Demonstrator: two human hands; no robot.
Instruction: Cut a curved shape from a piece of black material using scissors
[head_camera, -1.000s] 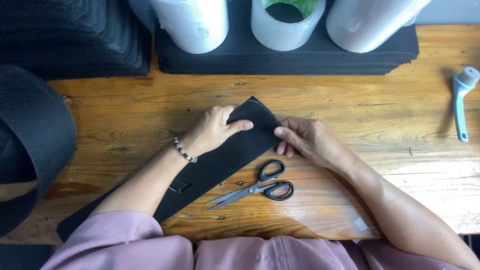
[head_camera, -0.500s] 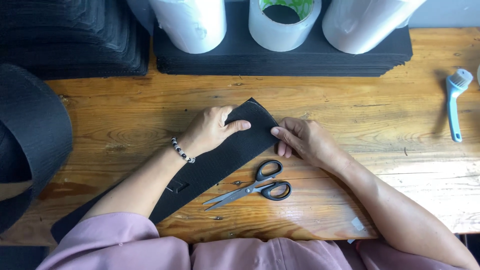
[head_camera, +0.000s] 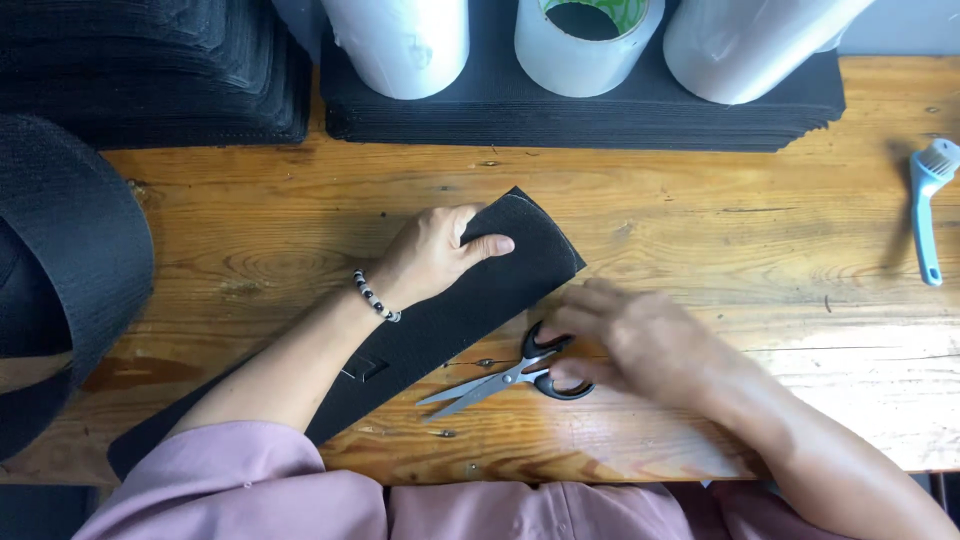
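We see a strip of black webbing (head_camera: 470, 300) — matt, finely woven cloth with a coarse grain. The table (head_camera: 700, 250) is varnished wood, its grain and knots showing under a soft sheen. The scissors (head_camera: 510, 378) have bright metal blades and glossy black plastic handles. Behind them, three white rolls (head_camera: 585, 45) look like smooth plastic film — faintly shiny — on stacked matt black fabric (head_camera: 600, 110).

Even bright daylight, soft shadows, motion blur on right hand (head_camera: 640, 340)
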